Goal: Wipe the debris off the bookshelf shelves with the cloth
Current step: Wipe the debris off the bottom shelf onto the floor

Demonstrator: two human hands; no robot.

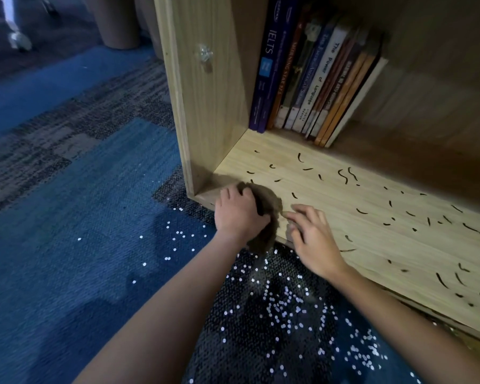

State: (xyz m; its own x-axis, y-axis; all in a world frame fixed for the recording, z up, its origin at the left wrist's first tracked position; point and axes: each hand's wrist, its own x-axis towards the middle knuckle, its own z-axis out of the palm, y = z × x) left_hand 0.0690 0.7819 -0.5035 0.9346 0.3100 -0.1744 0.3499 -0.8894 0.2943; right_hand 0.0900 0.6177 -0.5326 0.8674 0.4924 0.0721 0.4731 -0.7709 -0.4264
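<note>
- Head view: I am looking down at the bottom shelf (344,206) of a pale wooden bookshelf, with its left side panel (203,106) standing upright at the shelf's left end.
- My left hand (237,213) sits at the shelf's front left corner, fingers curled down and closed over a bunched brown cloth (266,217).
- The cloth lies on the front edge of the shelf near that corner, and part of it hangs over the edge toward the floor.
- My right hand (313,235) is just beside the cloth on its right, palm down over the front edge, fingers spread and loosely bent; it grips nothing, though its fingertips seem to touch the cloth's edge, which the blur there keeps me from confirming.
- Dark, thin, curved bits of debris (349,174) are scattered across the shelf board, from the middle of the shelf out toward its right end and along its front edge.
- A row of books (313,76) stands at the back left corner of the shelf, against the side panel, with the rightmost ones leaning left.
- Below the shelf's front edge, small white specks (283,303) lie thick on the blue and dark patterned carpet (81,217), between my two forearms and to either side.
- A clear knob (204,53) is fixed on the outer face of the side panel.
</note>
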